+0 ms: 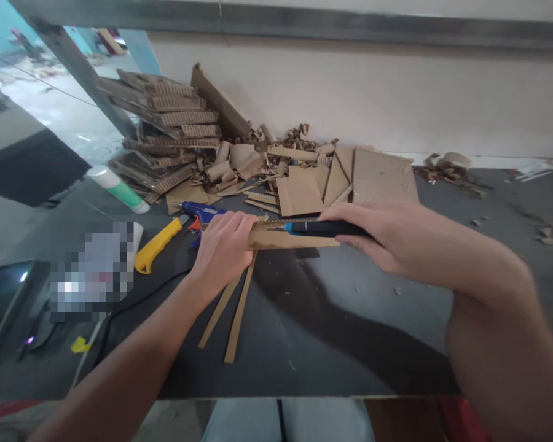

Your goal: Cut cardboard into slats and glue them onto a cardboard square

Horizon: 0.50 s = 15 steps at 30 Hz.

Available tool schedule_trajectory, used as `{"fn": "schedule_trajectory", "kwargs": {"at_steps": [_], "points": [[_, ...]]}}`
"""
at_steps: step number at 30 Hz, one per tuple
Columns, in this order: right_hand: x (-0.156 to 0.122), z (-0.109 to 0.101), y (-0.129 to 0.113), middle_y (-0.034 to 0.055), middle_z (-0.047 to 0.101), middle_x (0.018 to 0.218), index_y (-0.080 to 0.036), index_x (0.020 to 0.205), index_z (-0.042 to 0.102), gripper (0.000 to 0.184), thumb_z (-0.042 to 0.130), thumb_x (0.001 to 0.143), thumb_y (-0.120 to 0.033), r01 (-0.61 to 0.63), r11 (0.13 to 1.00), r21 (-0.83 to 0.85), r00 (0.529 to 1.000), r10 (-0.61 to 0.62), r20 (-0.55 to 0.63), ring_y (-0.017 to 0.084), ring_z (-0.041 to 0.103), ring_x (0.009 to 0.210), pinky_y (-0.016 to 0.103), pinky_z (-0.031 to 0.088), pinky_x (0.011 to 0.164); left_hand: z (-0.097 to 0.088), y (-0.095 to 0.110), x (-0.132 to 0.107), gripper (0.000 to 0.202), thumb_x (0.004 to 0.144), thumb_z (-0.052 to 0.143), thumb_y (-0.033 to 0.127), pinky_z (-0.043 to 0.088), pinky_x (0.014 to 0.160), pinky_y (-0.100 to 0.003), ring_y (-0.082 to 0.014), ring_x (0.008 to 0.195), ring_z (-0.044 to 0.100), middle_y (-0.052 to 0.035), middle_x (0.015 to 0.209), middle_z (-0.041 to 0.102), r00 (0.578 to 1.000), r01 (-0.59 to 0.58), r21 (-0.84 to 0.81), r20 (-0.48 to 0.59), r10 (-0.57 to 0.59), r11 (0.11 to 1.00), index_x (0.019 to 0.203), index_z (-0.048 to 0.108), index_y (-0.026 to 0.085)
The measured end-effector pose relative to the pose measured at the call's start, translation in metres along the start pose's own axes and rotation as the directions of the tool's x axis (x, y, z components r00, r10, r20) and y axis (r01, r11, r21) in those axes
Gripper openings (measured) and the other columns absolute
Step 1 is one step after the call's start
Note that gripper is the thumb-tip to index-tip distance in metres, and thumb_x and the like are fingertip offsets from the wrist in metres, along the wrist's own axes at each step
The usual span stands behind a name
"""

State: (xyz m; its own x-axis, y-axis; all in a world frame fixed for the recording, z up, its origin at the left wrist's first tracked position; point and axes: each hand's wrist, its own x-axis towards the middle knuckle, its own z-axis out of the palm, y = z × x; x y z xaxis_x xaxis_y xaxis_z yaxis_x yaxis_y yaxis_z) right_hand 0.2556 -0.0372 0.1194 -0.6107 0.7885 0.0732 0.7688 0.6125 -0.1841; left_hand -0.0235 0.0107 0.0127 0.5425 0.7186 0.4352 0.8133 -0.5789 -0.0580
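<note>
My left hand (221,245) grips the left end of a flat cardboard piece (299,236) held just above the dark table (332,319). My right hand (378,233) is closed round a black utility knife (322,228) with a blue tip, and its blade end rests on the cardboard's top face near the middle. Two thin cardboard strips (233,313) lie on the table below my left hand.
A heap of cardboard scraps and stacked corrugated sheets (239,153) fills the back of the table by the wall. A yellow-handled cutter (156,245), a blue glue gun (203,213), a green-and-white tube (117,187) and a black cable (133,301) lie at the left. A laptop edge (4,294) sits far left.
</note>
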Motion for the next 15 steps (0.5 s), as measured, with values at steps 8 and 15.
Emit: {"fn": "schedule_trajectory", "kwargs": {"at_steps": [8, 15], "points": [[0.016, 0.017, 0.021, 0.0055, 0.075, 0.095, -0.034, 0.142, 0.055, 0.046, 0.044, 0.100, -0.019, 0.132, 0.991, 0.010, 0.990, -0.132, 0.039, 0.019, 0.065, 0.077, 0.028, 0.041, 0.068, 0.001, -0.001, 0.000, 0.027, 0.079, 0.056, 0.014, 0.043, 0.076, -0.040, -0.0287, 0.087, 0.062, -0.0088, 0.090, 0.066, 1.000, -0.018, -0.001, 0.026, 0.018, 1.000, 0.106, 0.061, 0.016], [0.018, 0.019, 0.022, 0.0053, 0.073, 0.099, -0.038, 0.142, 0.053, 0.048, 0.044, 0.099, -0.018, 0.122, 0.992, -0.016, 0.991, -0.121, 0.053, 0.018, 0.062, 0.078, 0.028, 0.040, 0.068, 0.000, -0.002, 0.000, 0.026, 0.076, 0.056, 0.014, 0.043, 0.076, -0.039, -0.0283, 0.086, 0.062, -0.0084, 0.087, 0.066, 1.000, -0.011, -0.003, -0.014, 0.011, 1.000, 0.102, 0.060, 0.018]]}}
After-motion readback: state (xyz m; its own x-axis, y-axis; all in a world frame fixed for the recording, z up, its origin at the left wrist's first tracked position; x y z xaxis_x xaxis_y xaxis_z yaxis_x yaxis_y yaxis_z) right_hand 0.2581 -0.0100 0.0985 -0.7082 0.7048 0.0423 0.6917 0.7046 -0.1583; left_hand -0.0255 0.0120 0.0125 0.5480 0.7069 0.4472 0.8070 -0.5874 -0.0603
